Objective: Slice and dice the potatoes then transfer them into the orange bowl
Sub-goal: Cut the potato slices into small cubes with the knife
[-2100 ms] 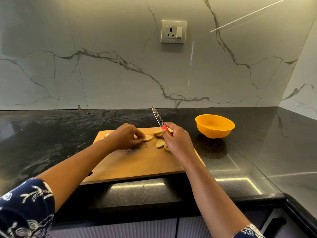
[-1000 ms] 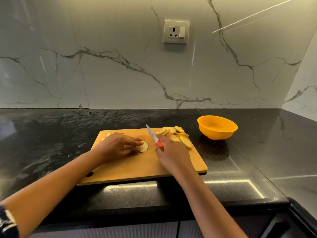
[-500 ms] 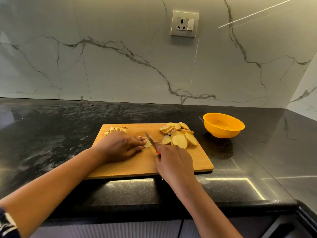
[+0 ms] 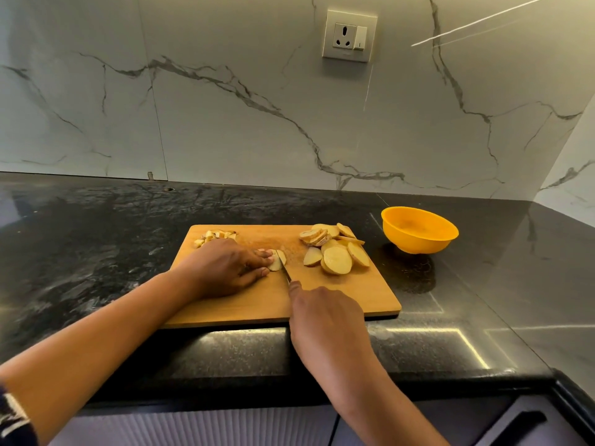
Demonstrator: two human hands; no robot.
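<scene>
left hand [image 4: 225, 268]: pinches one potato slice [image 4: 276, 263] flat on the cutting board [image 4: 322, 304], fingertips beside the blade.
right hand [image 4: 325, 313]: wrapped round the knife [image 4: 283, 263], dicing that slice.
uncut slices [image 4: 336, 254]: heaped on the right, near the orange bowl [image 4: 418, 231].
diced bits [image 4: 214, 235]: far-left corner, out of the cutting lane.

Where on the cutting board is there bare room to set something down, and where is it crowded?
Free: board's near right corner, beside the right hand, below slices; far edge between diced pieces and slices. Crowded: middle, where left hand holds one slice under the knife.
</scene>
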